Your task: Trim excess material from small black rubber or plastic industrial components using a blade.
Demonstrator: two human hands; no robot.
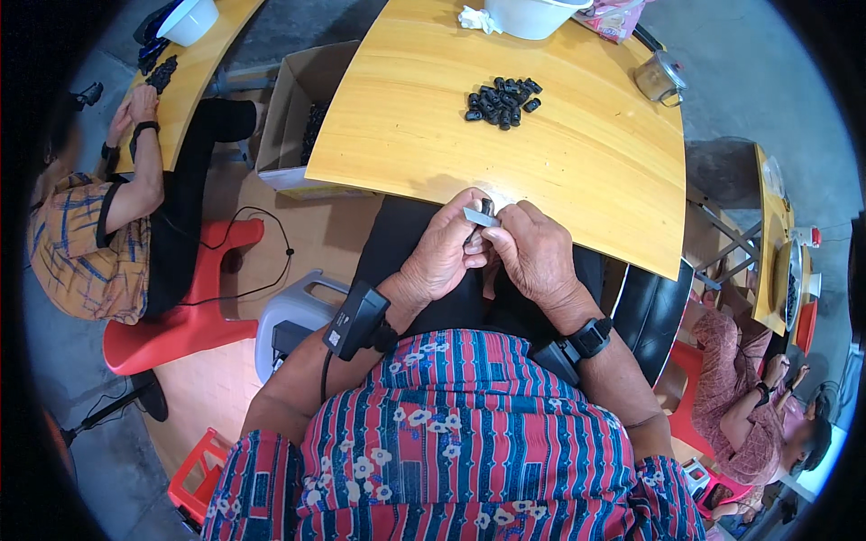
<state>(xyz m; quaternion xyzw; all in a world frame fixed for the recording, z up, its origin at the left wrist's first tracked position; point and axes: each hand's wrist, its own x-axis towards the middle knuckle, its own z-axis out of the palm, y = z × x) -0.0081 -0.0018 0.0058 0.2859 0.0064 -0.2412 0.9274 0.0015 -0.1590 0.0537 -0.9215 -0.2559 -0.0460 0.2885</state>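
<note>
My left hand (pixel 439 251) is closed around a small black part (pixel 487 206), held upright just off the table's near edge. Most of that part is hidden by my fingers. In my right hand (pixel 541 257) is a short flat metal blade (pixel 476 217), pinched by thumb and fingers. Its pale tip lies across the black part, and the two hands almost meet. Farther back on the yellow wooden table (pixel 406 117) lies a loose pile of small black parts (pixel 503 101) of the same look.
At the table's far side stand a white basin (pixel 532 18), crumpled white tissue (pixel 478 20) and a clear lidded mug (pixel 660 77). A cardboard box (pixel 293 108) sits left of the table. Co-workers sit at tables left and right. A grey stool (pixel 293 316) is at my left.
</note>
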